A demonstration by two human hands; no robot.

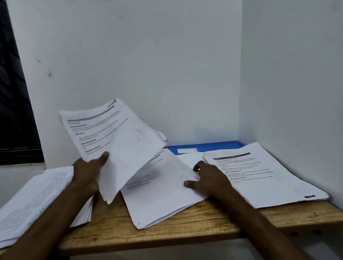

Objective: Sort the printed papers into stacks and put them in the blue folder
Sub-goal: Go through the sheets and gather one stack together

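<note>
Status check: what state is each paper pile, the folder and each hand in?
Lifted sheaf: raised off table, tilted, held by left hand.
Middle stack: flat, skewed, right hand grips its edge.
Left stack: lying flat, untouched.
Right stack: lying flat, untouched.
Blue folder: flat at back, partly covered.

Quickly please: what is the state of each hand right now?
Left hand: holds the lifted bundle of printed white papers.
Right hand: pinches the edge of the middle white paper stack on the wooden table.
</note>
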